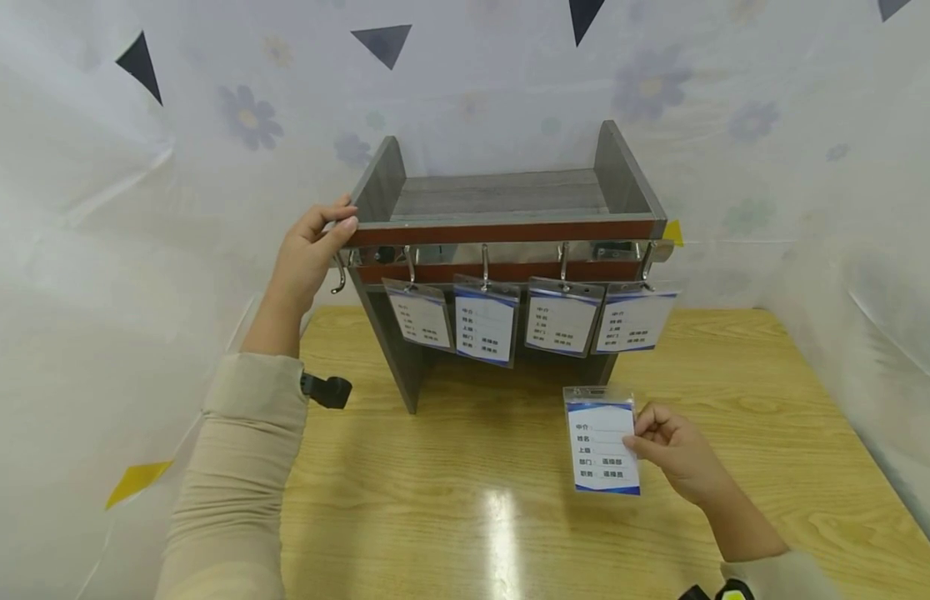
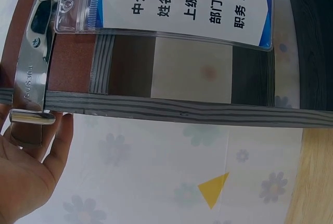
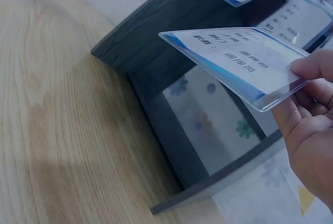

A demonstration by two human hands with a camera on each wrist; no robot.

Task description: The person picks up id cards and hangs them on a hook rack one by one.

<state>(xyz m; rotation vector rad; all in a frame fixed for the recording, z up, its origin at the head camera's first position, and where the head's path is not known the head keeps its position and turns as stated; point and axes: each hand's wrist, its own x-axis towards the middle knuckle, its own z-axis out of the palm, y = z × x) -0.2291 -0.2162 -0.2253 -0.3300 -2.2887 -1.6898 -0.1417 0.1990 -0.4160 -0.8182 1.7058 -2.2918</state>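
My right hand (image 1: 677, 450) pinches a clear plastic badge holder (image 1: 603, 442) by its right edge, thumb in front. The holder carries a white card with blue bands and printed characters, and it hangs upright in the air before the shelf. In the right wrist view the same badge holder (image 3: 234, 63) appears tilted, the thumb on its face. My left hand (image 1: 307, 250) grips the upper left corner of a grey wooden shelf (image 1: 502, 233). Several similar badge holders (image 1: 486, 323) hang from metal hooks on the shelf's front rail (image 1: 450, 252).
A curved metal hook (image 1: 339, 275) with no badge on it juts from the rail's left end, close to my left hand. The shelf stands on a wood-grain table (image 1: 435, 500). Behind and beside it hangs a pale cloth (image 1: 472, 92) with flowers and triangles.
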